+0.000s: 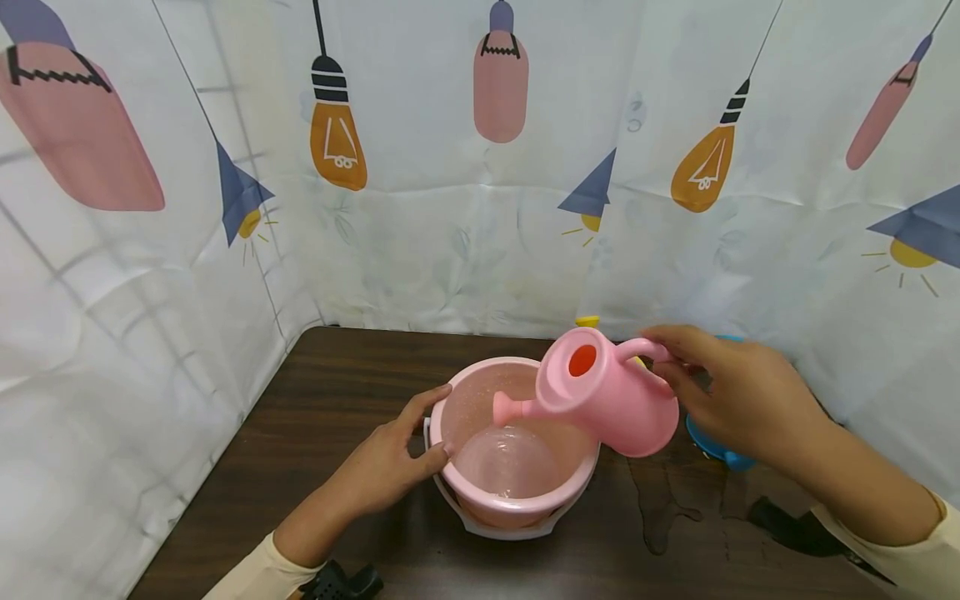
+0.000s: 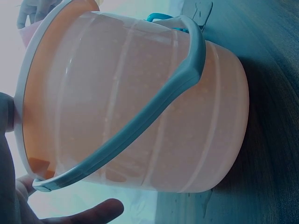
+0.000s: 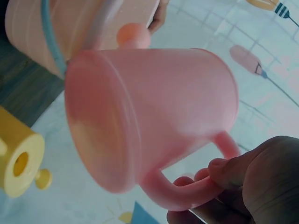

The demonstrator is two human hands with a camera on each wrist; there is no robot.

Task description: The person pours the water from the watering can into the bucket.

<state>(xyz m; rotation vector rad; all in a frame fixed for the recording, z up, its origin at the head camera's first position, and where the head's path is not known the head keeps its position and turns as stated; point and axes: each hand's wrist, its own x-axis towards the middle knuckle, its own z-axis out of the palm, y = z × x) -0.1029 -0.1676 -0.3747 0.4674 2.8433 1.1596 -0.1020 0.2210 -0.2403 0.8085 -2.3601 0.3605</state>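
My right hand (image 1: pixel 738 392) grips the loop handle of a pink toy watering can (image 1: pixel 630 417). The can is tipped to the left, its spout (image 1: pixel 513 408) over the mouth of a pale pink bucket (image 1: pixel 517 506). Some clear water (image 1: pixel 506 458) lies in the bottom of the bucket. At the bucket's left rim rests my left hand (image 1: pixel 382 471), thumb and forefinger touching the edge with fingers fairly straight. In the left wrist view the bucket's handle (image 2: pixel 140 123) hangs down across its side. The can's base and handle show closely in the right wrist view.
Behind the right hand stands a blue container (image 1: pixel 705 442), partly hidden. A yellow watering can (image 3: pixel 25 172) is beyond the pink one. Spilled water (image 1: pixel 660 508) wets the dark wooden table (image 1: pixel 330 400) right of the bucket. A patterned white cloth (image 1: pixel 420 250) hangs behind.
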